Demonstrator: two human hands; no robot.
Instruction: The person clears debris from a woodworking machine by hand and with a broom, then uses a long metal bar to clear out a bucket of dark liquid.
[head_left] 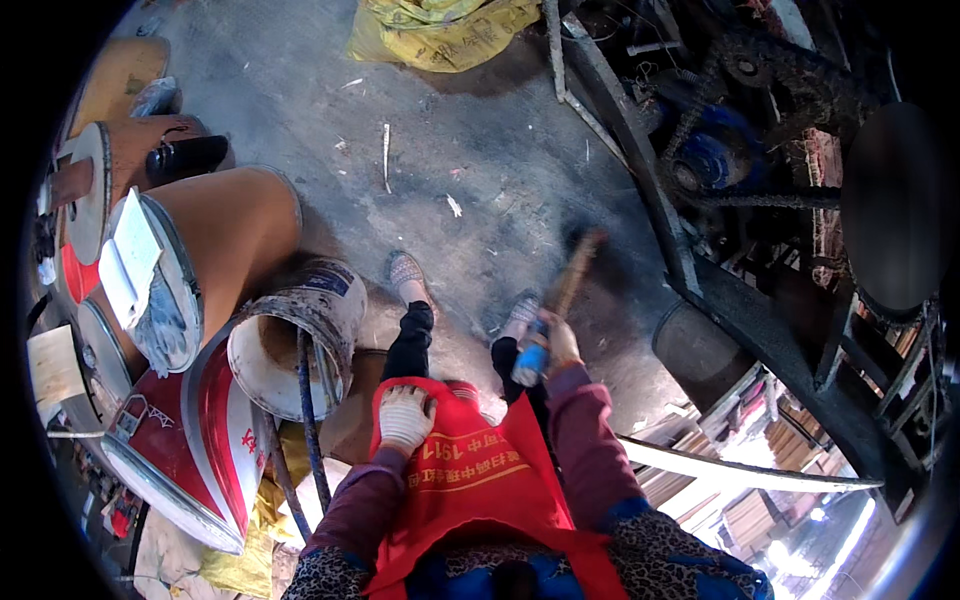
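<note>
My left hand, in a whitish knitted glove, rests at the left edge of the red apron I wear. Its fingers are bent over the cloth and appear closed on it. My right hand is closed round a stick-like tool with a wooden-looking shaft. A blue piece shows at its near end. The far end is dark and smeared by motion, so its kind is unclear. The tool is held over the floor, beside my right shoe.
Brown drums stand at left, one bearing an open notebook. Nearer are a dirty white bucket holding rods and a red drum. A dark metal machine frame occupies the right. A yellow sack lies at the far side.
</note>
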